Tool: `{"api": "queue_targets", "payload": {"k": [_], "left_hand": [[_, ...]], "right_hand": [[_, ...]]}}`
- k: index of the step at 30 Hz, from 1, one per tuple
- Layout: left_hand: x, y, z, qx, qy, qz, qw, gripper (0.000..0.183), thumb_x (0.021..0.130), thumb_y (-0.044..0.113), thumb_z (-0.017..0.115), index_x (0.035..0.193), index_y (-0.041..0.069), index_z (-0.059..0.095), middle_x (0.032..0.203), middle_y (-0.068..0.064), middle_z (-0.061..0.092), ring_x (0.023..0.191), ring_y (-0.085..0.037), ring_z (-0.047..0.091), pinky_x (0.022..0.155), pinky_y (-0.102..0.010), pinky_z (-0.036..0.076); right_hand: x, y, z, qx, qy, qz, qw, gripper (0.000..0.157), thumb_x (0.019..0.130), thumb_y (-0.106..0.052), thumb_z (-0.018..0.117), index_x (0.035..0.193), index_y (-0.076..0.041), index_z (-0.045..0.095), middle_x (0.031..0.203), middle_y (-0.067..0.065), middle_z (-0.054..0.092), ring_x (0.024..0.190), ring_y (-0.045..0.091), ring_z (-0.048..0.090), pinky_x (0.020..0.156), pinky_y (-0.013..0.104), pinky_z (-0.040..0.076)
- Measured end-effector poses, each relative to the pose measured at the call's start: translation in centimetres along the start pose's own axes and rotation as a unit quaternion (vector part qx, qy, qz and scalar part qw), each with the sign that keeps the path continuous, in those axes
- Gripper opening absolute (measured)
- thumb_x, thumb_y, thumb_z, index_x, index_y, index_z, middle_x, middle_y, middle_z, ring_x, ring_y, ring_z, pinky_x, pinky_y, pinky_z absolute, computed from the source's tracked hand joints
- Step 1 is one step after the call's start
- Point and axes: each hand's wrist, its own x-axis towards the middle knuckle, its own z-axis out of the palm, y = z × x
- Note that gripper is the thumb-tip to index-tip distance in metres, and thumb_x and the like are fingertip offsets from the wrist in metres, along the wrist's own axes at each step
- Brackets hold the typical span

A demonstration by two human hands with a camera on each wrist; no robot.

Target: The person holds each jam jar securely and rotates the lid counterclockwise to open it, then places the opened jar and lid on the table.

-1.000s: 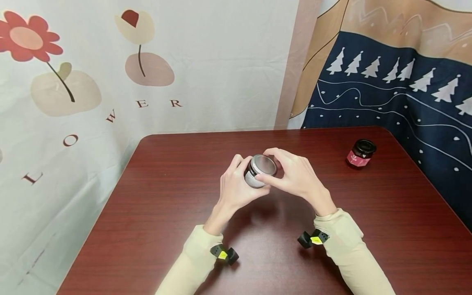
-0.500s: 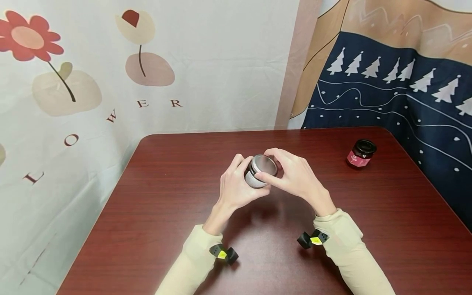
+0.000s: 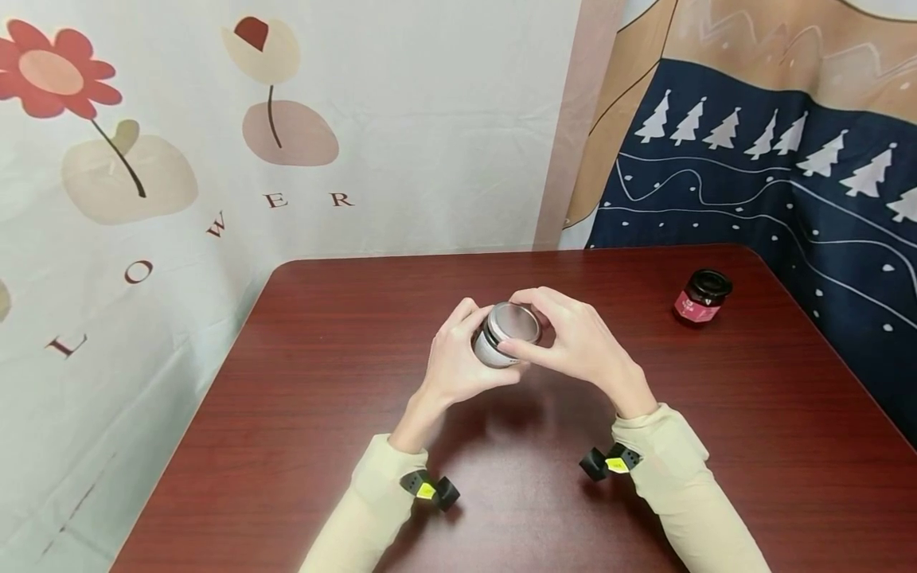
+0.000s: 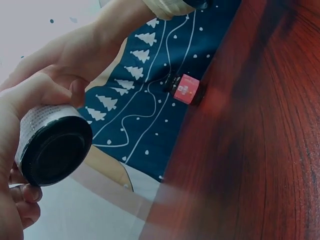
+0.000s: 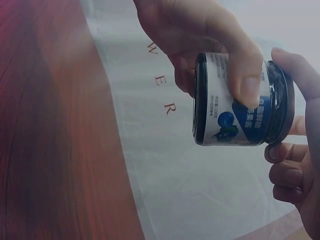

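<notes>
A glass jar [image 3: 490, 350] with a pale label and a silver lid [image 3: 519, 321] is held above the table, tilted. The left hand [image 3: 457, 360] grips its body. Fingers and thumb of the right hand [image 3: 576, 338] are curled round the rim of the lid. In the left wrist view, the dark bottom of the jar [image 4: 57, 152] faces the camera. Blue print and berry pictures show on the label of the jar [image 5: 220, 100] in the right wrist view, partly covered by the left thumb. Whether the lid sits tight cannot be told.
A second jar [image 3: 702, 298], dark-lidded with a pink label, stands at the back right of the reddish-brown table [image 3: 322, 382]. A pale printed curtain [image 3: 430, 143] and a navy one with trees [image 3: 716, 183] hang behind. Each sleeve carries a small wrist camera.
Both hands stay on the jar and its lid. The left wrist has shifted slightly left, and the lid has moved very slightly right. The second jar has not moved.
</notes>
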Motion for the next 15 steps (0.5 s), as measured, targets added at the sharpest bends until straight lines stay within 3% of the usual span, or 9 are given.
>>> {"api": "queue_targets", "payload": {"k": [12, 15], "left_hand": [[0.11, -0.39, -0.1, -0.117, -0.037, 0.016, 0.9922, 0.044, 0.061, 0.027, 0.091, 0.099, 0.013, 0.072, 0.088, 0.006, 0.052, 0.079, -0.011, 0.052, 0.068, -0.028, 0.045], [0.11, -0.4, -0.16, -0.136, -0.045, 0.017, 0.9896, 0.043, 0.062, 0.025, 0.091, 0.099, 0.013, 0.072, 0.088, 0.004, 0.053, 0.08, -0.013, 0.053, 0.067, -0.028, 0.046]], "right_hand": [[-0.02, 0.19, -0.58, 0.039, -0.028, -0.035, 0.998, 0.047, 0.083, -0.037, 0.081, 0.124, -0.018, 0.065, 0.102, -0.009, 0.06, 0.083, 0.004, 0.052, 0.066, 0.036, 0.051], [0.06, 0.05, -0.66, 0.046, -0.03, -0.043, 0.998, 0.046, 0.084, -0.035, 0.081, 0.124, -0.018, 0.066, 0.102, -0.009, 0.06, 0.086, 0.004, 0.052, 0.069, 0.033, 0.05]]}}
